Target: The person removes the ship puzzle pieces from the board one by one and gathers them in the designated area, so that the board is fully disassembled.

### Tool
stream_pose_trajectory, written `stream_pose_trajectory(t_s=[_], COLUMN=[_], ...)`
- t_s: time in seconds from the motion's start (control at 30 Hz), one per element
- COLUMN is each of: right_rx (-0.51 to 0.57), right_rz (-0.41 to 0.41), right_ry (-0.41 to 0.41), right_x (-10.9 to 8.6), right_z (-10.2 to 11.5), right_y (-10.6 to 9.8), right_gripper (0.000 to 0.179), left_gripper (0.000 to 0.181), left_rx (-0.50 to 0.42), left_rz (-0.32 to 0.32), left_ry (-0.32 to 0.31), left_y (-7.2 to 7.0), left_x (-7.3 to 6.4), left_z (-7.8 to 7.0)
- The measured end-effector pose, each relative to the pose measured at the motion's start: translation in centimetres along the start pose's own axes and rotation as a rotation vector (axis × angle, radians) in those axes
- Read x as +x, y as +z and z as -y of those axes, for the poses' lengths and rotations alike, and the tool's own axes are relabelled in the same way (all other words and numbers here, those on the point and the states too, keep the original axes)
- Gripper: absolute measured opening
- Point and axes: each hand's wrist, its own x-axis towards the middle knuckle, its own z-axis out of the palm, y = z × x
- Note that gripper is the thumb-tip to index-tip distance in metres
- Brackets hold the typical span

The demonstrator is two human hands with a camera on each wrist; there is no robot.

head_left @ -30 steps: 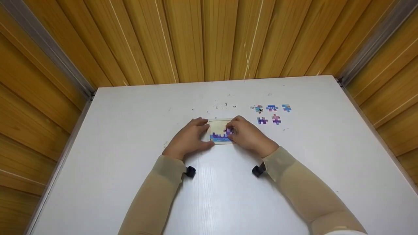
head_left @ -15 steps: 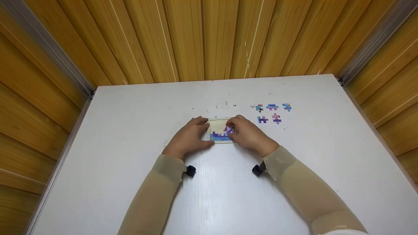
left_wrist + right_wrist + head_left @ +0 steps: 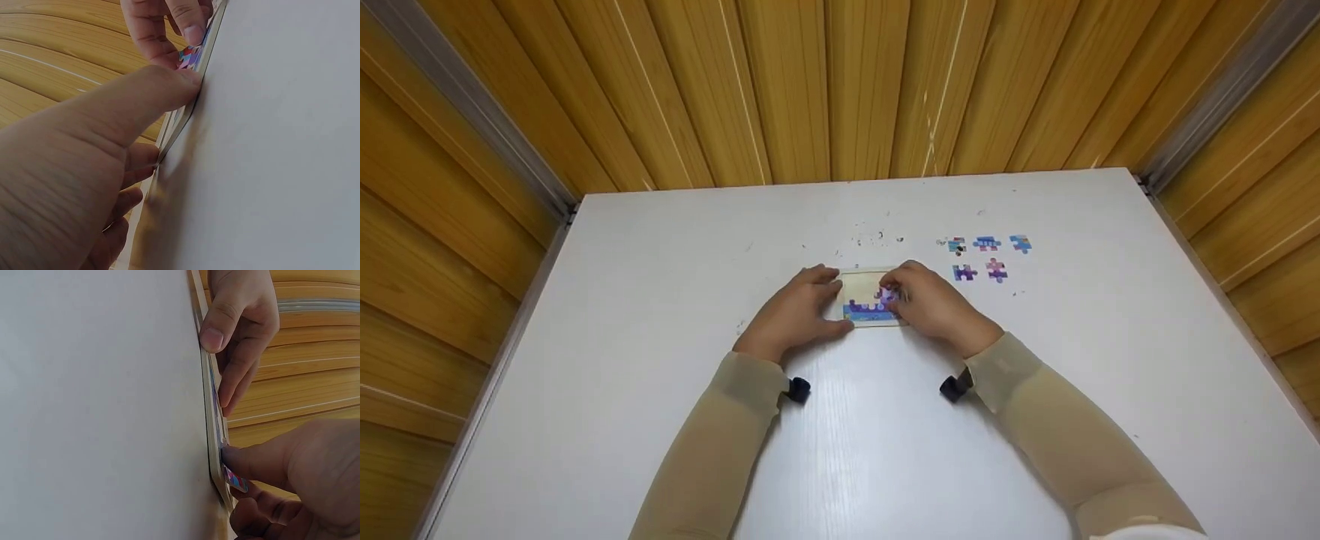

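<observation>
A shallow wooden puzzle tray (image 3: 859, 284) lies on the white table, its front strip filled with blue and purple pieces (image 3: 866, 312). My left hand (image 3: 799, 311) holds the tray's left end, thumb on the front corner and fingers along the side. In the right wrist view, my right hand (image 3: 315, 478) pinches a colourful jigsaw piece (image 3: 236, 480) between thumb and fingers. This piece sits tilted at the tray's right end, one edge raised above the rim. From the head view, the right hand (image 3: 934, 306) hides the tray's right side.
Several loose jigsaw pieces (image 3: 987, 244) lie face up in two rows at the table's back right. Small dark marks (image 3: 877, 238) dot the table (image 3: 870, 442) behind the tray. Wood-patterned panels (image 3: 787, 90) rise at the back and both sides.
The head view has shifted slightly, so the table sits a little higher in it. Both hands keep their places, with the right fingers making only small movements at the piece.
</observation>
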Motion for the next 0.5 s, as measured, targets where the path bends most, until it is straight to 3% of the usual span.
stream_pose_trajectory(t_s=[0.5], right_rx=[-0.021], right_rz=[0.007], right_ry=[-0.017], right_x=[0.20], right_z=[-0.40], right_y=[-0.07], right_gripper=[0.034], left_gripper=[0.085], left_rx=[-0.004], left_rz=[0.004], left_ry=[0.006], left_y=[-0.11], left_x=[0.02], left_z=[0.05])
